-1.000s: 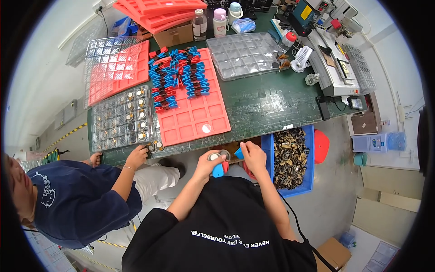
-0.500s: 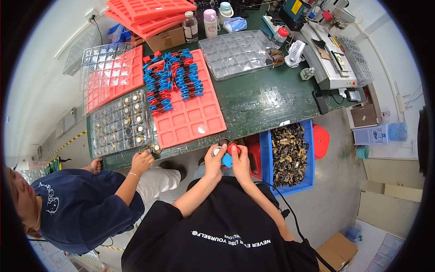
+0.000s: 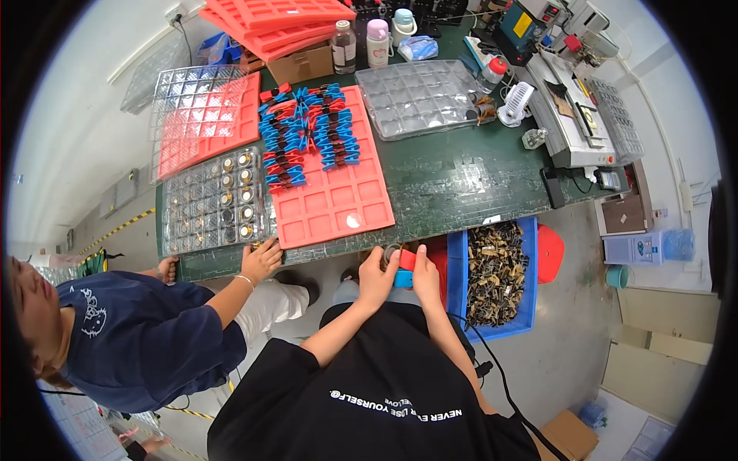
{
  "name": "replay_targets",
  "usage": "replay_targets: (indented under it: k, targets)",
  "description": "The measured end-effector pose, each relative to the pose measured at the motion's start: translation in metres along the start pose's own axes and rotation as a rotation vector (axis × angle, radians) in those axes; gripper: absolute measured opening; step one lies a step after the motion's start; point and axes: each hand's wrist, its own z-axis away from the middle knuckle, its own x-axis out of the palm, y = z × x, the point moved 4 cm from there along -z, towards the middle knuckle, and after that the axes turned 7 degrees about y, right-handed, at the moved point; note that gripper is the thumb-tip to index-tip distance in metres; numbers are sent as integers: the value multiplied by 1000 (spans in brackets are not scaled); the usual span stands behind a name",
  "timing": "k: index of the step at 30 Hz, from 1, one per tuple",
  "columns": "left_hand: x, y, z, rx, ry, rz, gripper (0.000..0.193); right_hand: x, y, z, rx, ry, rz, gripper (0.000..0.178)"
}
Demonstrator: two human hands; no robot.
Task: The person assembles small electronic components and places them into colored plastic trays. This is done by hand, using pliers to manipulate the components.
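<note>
Just off the table's front edge my two hands are close together. Fingers closed, my left hand (image 3: 375, 278) grips a small round part (image 3: 392, 252), of which only a greyish rim shows. My right hand (image 3: 426, 280) is closed on a red-and-blue spring clip (image 3: 407, 260), its red end up and its blue end below, between both hands. Whether the clip's jaws touch the round part cannot be made out. Beyond them lies a red foam tray (image 3: 327, 219) with square pockets, bearing rows of similar red and blue clips (image 3: 337, 131).
A co-worker's hand (image 3: 261, 260) rests by a clear tray of round parts (image 3: 184, 223) at left. Right of my hands stands a blue bin (image 3: 526, 307) of metal pieces. An empty clear tray (image 3: 415, 88), bottles and a small white fan (image 3: 516, 104) stand farther back.
The clip has turned between my hands, its red end now showing more upright. The white face of the round part has gone from sight. The co-worker's hand has flattened at the tray's edge.
</note>
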Motion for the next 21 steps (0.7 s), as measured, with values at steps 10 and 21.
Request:
replay_targets:
  k: [10, 21]
  targets:
    - [6, -1, 2, 76, 19, 28, 33, 0, -4, -5, -131, 185, -65, 58]
    - [-64, -103, -24, -365, 283, 124, 31, 26, 82, -56, 33, -47, 535, 67]
